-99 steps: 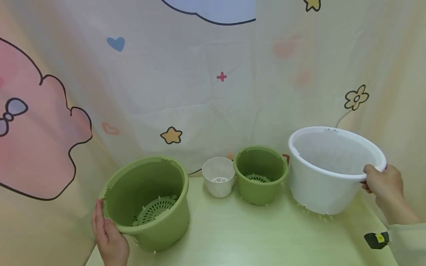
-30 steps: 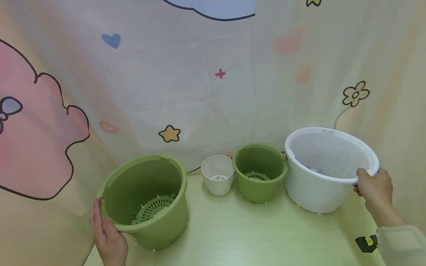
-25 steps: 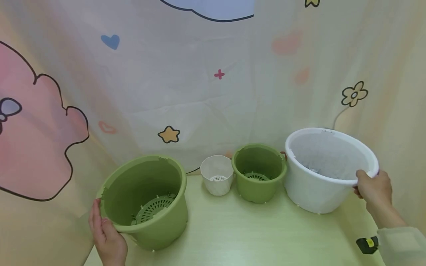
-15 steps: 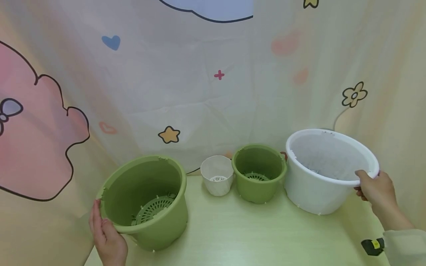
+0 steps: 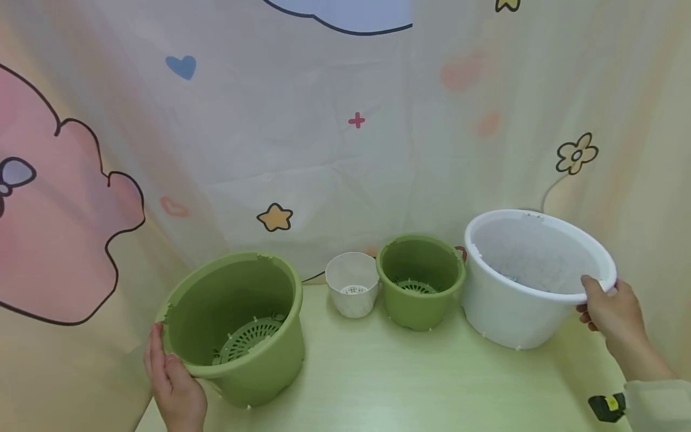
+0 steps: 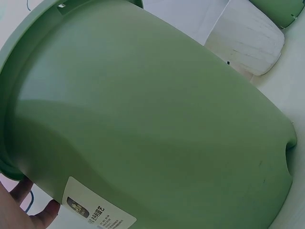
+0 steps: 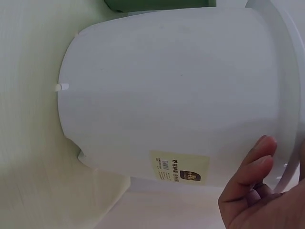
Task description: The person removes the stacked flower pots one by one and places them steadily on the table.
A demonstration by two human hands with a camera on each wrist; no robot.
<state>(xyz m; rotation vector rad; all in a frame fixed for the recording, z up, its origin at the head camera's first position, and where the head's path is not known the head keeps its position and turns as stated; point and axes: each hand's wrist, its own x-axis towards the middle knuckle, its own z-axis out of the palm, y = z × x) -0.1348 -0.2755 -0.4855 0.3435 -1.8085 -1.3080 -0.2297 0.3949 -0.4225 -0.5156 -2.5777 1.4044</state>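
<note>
A large green plant pot [image 5: 237, 300] with a slotted bottom stands at the left of the table. My left hand [image 5: 175, 384] touches its near left rim, fingers lying fairly straight along the outside and thumb beneath the edge. At the right, my right hand [image 5: 618, 312] grips the rim of a large white plant pot [image 5: 518, 312], thumb over the edge and fingers under it. In the right wrist view the fingertips [image 7: 264, 145] bend below the rim near a pale label. The left wrist view shows a label [image 6: 97, 210] on the green pot [image 6: 152, 105] too.
Between the large pots stand a small white pot [image 5: 353, 303] and a smaller green pot [image 5: 421, 309]. A printed curtain [image 5: 324, 150] hangs behind the pale table [image 5: 378, 378]. A black and yellow object [image 5: 607, 408] is beside the right sleeve.
Compared with about three seconds ago, the large white pot and my right hand are slightly further left. The view has shifted a little. My left hand and the green pots look unchanged.
</note>
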